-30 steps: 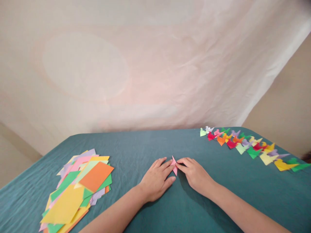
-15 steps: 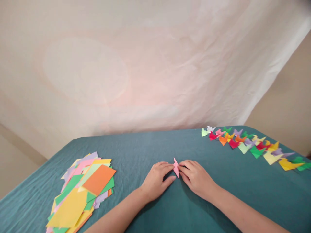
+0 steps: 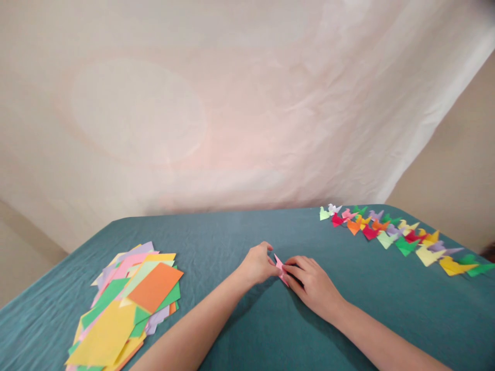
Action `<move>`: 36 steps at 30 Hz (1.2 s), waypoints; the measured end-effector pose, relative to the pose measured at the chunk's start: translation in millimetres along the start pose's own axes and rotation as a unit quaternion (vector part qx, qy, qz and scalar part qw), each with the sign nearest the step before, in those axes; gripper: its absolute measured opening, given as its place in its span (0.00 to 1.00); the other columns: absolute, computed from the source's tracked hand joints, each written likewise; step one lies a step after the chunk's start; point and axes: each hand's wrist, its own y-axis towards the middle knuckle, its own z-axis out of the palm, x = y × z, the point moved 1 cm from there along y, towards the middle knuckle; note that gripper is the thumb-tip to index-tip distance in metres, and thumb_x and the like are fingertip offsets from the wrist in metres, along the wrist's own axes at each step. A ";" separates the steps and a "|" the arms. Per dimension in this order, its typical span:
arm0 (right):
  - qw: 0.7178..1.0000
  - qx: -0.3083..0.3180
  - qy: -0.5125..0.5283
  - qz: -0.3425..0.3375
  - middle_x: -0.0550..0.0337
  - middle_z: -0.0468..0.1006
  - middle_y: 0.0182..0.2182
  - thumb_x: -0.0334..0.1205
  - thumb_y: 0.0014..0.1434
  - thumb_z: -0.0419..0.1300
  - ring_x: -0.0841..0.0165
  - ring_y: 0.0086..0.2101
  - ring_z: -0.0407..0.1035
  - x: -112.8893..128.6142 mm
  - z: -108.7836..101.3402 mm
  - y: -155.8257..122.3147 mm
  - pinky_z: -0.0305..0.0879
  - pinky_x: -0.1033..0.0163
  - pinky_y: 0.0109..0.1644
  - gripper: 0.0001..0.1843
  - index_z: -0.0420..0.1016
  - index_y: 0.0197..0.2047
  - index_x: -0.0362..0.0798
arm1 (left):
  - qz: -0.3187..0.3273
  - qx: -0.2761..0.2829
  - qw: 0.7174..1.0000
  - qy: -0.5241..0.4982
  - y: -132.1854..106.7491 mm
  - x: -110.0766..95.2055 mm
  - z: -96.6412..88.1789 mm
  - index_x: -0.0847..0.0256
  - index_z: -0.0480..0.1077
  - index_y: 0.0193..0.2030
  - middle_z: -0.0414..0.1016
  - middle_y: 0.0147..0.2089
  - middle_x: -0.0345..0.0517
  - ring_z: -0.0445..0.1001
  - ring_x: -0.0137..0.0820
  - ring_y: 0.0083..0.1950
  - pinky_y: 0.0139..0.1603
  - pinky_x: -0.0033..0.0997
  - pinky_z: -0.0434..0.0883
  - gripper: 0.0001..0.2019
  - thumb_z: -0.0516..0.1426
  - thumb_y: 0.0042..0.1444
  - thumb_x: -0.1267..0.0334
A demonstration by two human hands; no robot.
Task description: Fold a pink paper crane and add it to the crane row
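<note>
A small folded pink paper [image 3: 279,263] with a narrow pointed tip lies slanted between my two hands, near the middle of the table. My right hand [image 3: 309,281] pinches its right side between thumb and fingers. On the left edge rests the thumb of my left hand [image 3: 258,265], while its forefinger arches above, apart from both thumb and paper. The remaining left fingers are mostly hidden behind the hand. My fingertips cover part of the paper's lower end.
A loose pile of coloured paper sheets [image 3: 104,332] lies at the left, an orange sheet [image 3: 155,287] near its top. Several folded paper birds [image 3: 406,246] stand in slanting rows at the right. Dark green cloth [image 3: 216,232] covers the table; a pale sheet [image 3: 240,103] hangs behind it.
My left hand has lifted and turned, its forefinger leaving the pink paper and its thumb coming onto the edge. The paper has tilted slightly; my right hand still holds it.
</note>
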 end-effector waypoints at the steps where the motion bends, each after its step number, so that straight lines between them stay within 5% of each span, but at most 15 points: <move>1: 1.000 -0.002 0.001 -0.002 0.55 0.73 0.38 0.39 0.61 0.51 0.65 0.38 0.67 -0.3 0.5 -0.2 0.62 0.58 0.41 0.11 0.73 0.42 0.50 | 0.002 -0.001 1.000 0.017 -1.2 -1.6 0.7 0.66 0.63 0.49 0.76 0.30 0.44 0.74 0.33 0.31 0.29 0.26 0.67 0.29 0.62 0.37 0.65; 4: 1.000 -0.007 0.013 0.000 0.56 0.73 0.36 0.40 0.61 0.52 0.65 0.37 0.67 -1.2 1.5 -0.9 0.62 0.58 0.41 0.10 0.74 0.40 0.50 | 0.005 -0.013 0.999 0.042 -2.6 -2.3 3.3 0.65 0.66 0.45 0.76 0.29 0.44 0.74 0.34 0.30 0.30 0.27 0.66 0.25 0.62 0.35 0.65; 8: 0.994 -0.042 0.094 0.048 0.56 0.73 0.37 0.41 0.59 0.54 0.66 0.37 0.67 -1.6 1.2 -0.9 0.64 0.59 0.42 0.07 0.72 0.37 0.50 | 0.027 -0.011 0.998 -0.060 -1.3 3.8 5.5 0.65 0.65 0.47 0.76 0.27 0.41 0.73 0.30 0.28 0.28 0.25 0.66 0.25 0.62 0.39 0.65; 11: 0.969 -0.068 0.205 0.122 0.57 0.73 0.34 0.44 0.57 0.56 0.68 0.33 0.69 -1.8 -0.1 0.0 0.66 0.63 0.38 0.09 0.68 0.38 0.48 | 0.056 0.036 0.985 -0.161 -5.2 5.0 4.0 0.68 0.70 0.43 0.76 0.28 0.43 0.73 0.30 0.29 0.30 0.26 0.67 0.18 0.60 0.43 0.62; 14: 0.945 -0.029 0.286 0.154 0.60 0.74 0.29 0.46 0.57 0.55 0.70 0.28 0.68 0.6 -2.6 0.9 0.65 0.66 0.33 0.11 0.68 0.37 0.47 | 0.089 0.094 0.956 -0.263 -14.8 0.3 0.6 0.68 0.73 0.37 0.77 0.33 0.47 0.75 0.32 0.36 0.40 0.30 0.69 0.13 0.59 0.48 0.60; 23: 0.963 -0.071 0.244 0.093 0.62 0.69 0.23 0.42 0.60 0.53 0.71 0.26 0.64 23.2 -14.6 -2.6 0.60 0.67 0.32 0.12 0.70 0.27 0.47 | 0.122 -0.024 0.948 -0.293 -36.1 -2.5 6.2 0.65 0.74 0.31 0.75 0.31 0.45 0.71 0.30 0.35 0.40 0.29 0.68 0.13 0.62 0.47 0.55; 36: 0.966 -0.070 0.239 0.069 0.63 0.66 0.23 0.38 0.59 0.53 0.72 0.25 0.63 27.2 -9.7 -6.5 0.59 0.67 0.32 0.09 0.64 0.27 0.47 | 0.140 0.038 0.892 -0.429 -33.9 7.7 14.1 0.65 0.74 0.28 0.72 0.29 0.42 0.69 0.26 0.32 0.38 0.27 0.65 0.09 0.64 0.46 0.60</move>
